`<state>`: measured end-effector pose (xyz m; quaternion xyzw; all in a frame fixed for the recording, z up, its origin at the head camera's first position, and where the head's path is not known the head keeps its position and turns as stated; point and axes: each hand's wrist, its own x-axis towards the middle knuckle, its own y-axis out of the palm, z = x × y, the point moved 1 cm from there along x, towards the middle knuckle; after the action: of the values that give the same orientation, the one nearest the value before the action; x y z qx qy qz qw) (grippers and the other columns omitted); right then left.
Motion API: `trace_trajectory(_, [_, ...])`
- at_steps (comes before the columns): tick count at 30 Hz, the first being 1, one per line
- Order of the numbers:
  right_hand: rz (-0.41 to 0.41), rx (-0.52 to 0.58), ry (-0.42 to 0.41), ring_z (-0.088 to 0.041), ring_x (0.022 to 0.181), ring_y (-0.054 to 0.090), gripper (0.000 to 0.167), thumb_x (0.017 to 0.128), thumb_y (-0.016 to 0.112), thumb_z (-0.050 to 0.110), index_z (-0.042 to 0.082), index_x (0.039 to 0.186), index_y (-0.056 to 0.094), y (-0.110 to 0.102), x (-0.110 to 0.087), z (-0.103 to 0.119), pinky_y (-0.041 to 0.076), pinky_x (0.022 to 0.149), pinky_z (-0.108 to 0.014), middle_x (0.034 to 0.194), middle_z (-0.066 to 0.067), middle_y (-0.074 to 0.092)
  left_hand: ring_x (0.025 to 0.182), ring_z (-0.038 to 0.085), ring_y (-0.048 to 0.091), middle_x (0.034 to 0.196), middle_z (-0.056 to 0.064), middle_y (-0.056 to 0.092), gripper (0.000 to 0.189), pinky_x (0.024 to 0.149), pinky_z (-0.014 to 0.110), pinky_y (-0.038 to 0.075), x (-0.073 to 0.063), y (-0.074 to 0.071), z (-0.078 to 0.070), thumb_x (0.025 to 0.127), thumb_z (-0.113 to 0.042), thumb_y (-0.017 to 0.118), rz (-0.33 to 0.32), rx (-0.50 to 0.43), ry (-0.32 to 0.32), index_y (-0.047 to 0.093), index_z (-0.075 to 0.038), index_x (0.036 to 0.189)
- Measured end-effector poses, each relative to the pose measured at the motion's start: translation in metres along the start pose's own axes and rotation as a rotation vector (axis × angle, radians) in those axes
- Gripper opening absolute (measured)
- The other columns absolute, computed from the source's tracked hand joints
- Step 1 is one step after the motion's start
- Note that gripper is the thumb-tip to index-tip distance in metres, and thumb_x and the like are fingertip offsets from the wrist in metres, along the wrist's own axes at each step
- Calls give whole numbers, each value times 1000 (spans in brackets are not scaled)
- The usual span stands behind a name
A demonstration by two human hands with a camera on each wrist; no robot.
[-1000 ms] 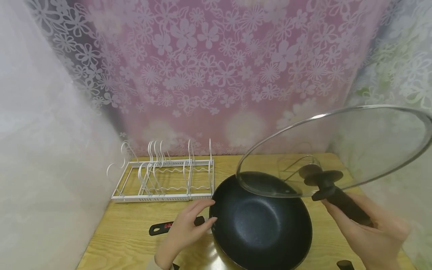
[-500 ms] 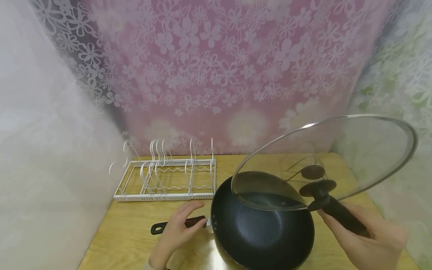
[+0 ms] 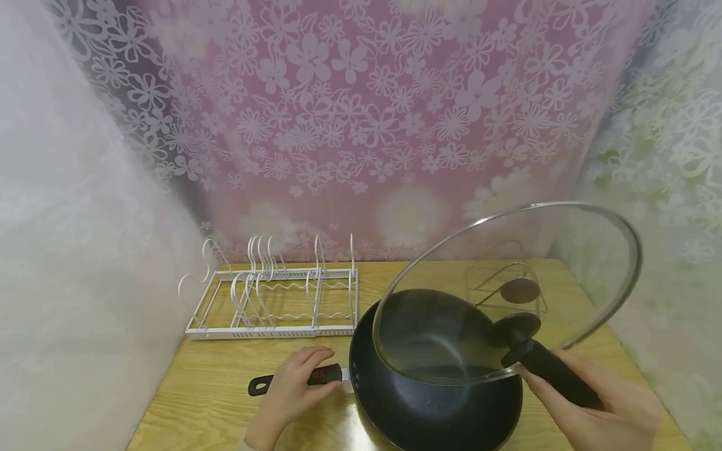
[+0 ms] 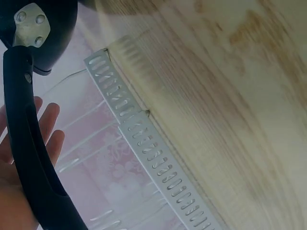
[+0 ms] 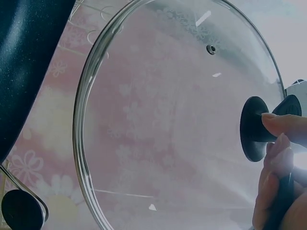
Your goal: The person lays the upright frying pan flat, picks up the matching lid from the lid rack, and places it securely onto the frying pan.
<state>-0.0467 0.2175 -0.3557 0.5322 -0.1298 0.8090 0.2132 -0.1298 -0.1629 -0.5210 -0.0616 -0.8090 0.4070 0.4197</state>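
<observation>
A black wok stands on the wooden table, its long black handle pointing left. My left hand lies over that handle with fingers loosely extended. In the left wrist view the fingers spread past the handle, not wrapped round it. My right hand grips the black handle of a clear glass lid with a metal rim. Tilted steeply, the lid is held over the wok's right part. In the right wrist view, thumb and fingers hold the handle beside the lid's black knob base.
A white wire rack with upright curved dividers stands at the back left. Behind the lid, a wire stand with a dark round pad shows through the glass. Floral curtains enclose the table at the back and sides.
The lid has moved left and down, lower over the wok, with my right hand. My left hand has drawn back from the wok's rim to its handle.
</observation>
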Motion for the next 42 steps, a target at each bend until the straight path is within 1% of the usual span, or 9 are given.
trace_trajectory(6, [30,19,4,1,77,70,36,63,93,6,-18,78,71,0,0,0,51,71,-7,76,-14,74,89,14,68,105,-1,70,55,72,28,56,1,5,2,63,-29,94,-2,36,5,70,-12,109])
trace_trajectory(11, [62,-15,40,3,78,70,35,63,94,7,-16,80,72,-3,-1,0,50,70,-6,79,-12,75,75,7,65,101,-4,70,52,62,22,53,4,9,4,67,-33,92,16,52,-10,70,-14,110])
trace_trajectory(15, [74,-39,47,4,79,69,37,65,93,11,-15,82,73,-1,-2,2,49,70,-5,81,-10,75,66,3,61,98,-7,70,50,55,18,48,1,9,3,67,-32,92,21,68,-20,71,-16,109])
trace_trajectory(19, [107,-79,79,4,81,69,37,66,93,12,-13,85,74,1,-5,4,50,70,-6,85,-6,75,64,1,59,96,-7,70,50,53,15,46,-3,8,2,65,-29,93,22,62,-23,71,-16,108])
trace_trajectory(25, [162,-229,155,11,76,65,38,60,96,14,-6,87,77,-2,-10,4,47,65,-3,89,9,74,63,0,59,92,-7,71,45,52,13,44,-5,7,1,66,-27,92,33,44,-26,71,-15,104])
trace_trajectory(31, [205,-212,173,9,72,66,42,53,96,3,-5,89,77,-3,-14,-3,48,61,-5,87,7,74,66,1,63,91,-8,72,37,54,12,46,-5,6,0,69,-26,91,41,20,-31,71,-16,98])
trace_trajectory(34, [232,-248,180,9,71,66,46,48,96,0,-2,90,78,-4,-16,-8,49,60,-6,86,8,74,66,0,62,91,-9,71,36,54,12,46,-5,6,-1,69,-26,91,41,25,-32,71,-16,97])
trace_trajectory(39, [309,-393,339,11,63,63,47,48,96,-1,9,90,80,-2,-13,-6,48,55,-7,85,26,69,65,1,63,90,-9,71,37,53,13,47,-5,6,-2,67,-25,92,33,32,-27,71,-16,97])
trace_trajectory(42, [336,-459,449,13,64,61,43,51,97,3,12,90,80,1,-11,-3,48,55,-8,83,30,66,66,1,63,90,-9,71,37,54,14,48,-4,6,-2,67,-25,92,35,31,-29,71,-16,97])
